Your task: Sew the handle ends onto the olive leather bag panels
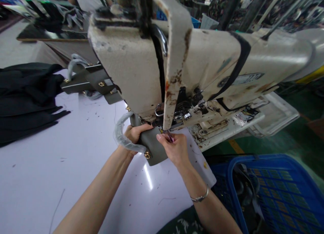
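A grey leather bag [152, 146] with gold metal fittings sits under the needle area of a worn cream industrial sewing machine [141, 65]. My left hand [135, 133] grips the bag's edge, with a plastic-wrapped strap [124, 136] looping beside it. My right hand [174, 148] pinches a small metal and purple item [169, 137] right by the presser foot. That item is too small to identify. The machine's arm hides the bag's upper part and the needle.
Several dark fabric pieces [25, 99] lie on the white work table [50, 166] at left. Another grey piece with gold fittings [87, 80] rests behind the machine. A blue plastic crate [268, 193] holding dark items stands at lower right, above a green floor [253, 143].
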{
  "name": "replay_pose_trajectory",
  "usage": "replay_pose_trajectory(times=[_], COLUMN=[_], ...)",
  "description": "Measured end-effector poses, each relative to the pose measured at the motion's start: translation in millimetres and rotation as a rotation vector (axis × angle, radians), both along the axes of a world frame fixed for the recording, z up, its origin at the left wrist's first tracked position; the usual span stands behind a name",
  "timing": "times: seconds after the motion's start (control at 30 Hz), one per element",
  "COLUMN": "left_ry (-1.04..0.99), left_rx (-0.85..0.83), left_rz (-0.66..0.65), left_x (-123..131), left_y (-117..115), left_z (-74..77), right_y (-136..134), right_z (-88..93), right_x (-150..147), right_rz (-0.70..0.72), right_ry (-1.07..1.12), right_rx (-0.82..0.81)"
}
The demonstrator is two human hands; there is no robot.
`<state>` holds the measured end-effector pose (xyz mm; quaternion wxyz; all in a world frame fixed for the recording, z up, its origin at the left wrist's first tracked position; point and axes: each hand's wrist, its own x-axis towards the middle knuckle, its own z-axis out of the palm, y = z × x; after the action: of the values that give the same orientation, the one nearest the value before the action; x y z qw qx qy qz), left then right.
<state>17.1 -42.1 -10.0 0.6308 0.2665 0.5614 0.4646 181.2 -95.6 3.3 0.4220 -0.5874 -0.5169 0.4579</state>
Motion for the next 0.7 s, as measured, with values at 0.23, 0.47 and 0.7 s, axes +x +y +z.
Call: replay_pose_trajectory(times=[0.23,0.47,0.7], left_ry=[-0.042,-0.066,-0.087], left_rx=[0.001,-0.038,0.002], left_rz=[0.010,0.035,0.099], left_x=[2.6,5.7,10.8], left_y=[-2.8,-2.7,-3.8], left_z=[4.4,8.0,2.7], right_y=[-2.0,-1.0,0.6], right_z=[-0.2,-5.2,-8.9], right_x=[0.9,1.6,3.6], right_rz=[-0.009,-0.012,-0.012], right_ry=[0.036,0.014,0.008], right_rx=[-0.021,-0.026,-0.024])
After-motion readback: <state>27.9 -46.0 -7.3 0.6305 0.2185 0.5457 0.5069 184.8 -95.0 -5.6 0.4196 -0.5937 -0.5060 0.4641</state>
